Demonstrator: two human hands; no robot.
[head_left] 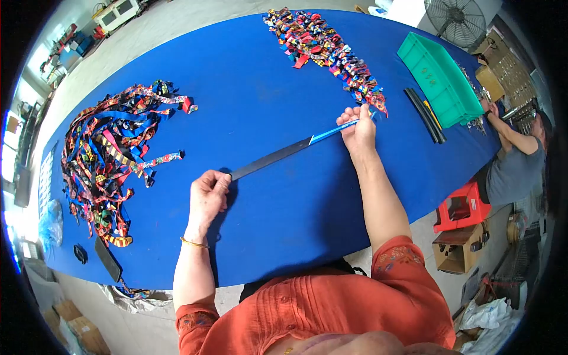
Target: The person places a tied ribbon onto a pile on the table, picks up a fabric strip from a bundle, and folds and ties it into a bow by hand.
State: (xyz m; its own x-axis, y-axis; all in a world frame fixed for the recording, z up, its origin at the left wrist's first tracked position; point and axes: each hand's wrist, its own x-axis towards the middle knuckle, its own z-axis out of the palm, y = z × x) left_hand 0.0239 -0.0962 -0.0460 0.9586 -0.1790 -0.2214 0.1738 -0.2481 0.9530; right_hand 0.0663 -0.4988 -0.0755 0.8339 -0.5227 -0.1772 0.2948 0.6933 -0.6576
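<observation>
Stretched nearly straight between my hands is a strap (272, 158), wide and black on the left part, narrower and bright blue on the right. My left hand (209, 192) pinches its black end between thumb and fingers, a bracelet at the wrist. At the other end, my right hand (358, 129) is closed around the blue part, and a bit of blue tip sticks out above the fingers. Just beyond that hand lies a long row of bundled colourful straps (331, 53). Left of my hands is a loose heap of patterned straps (112, 154).
A blue-covered table (254, 77) spans the view. On its right stand a green crate (441, 80) and dark rods (424, 115). A co-worker (515, 165) sits at the right edge near a red stool (464, 207). A dark flat strip (107, 259) hangs over the left front edge.
</observation>
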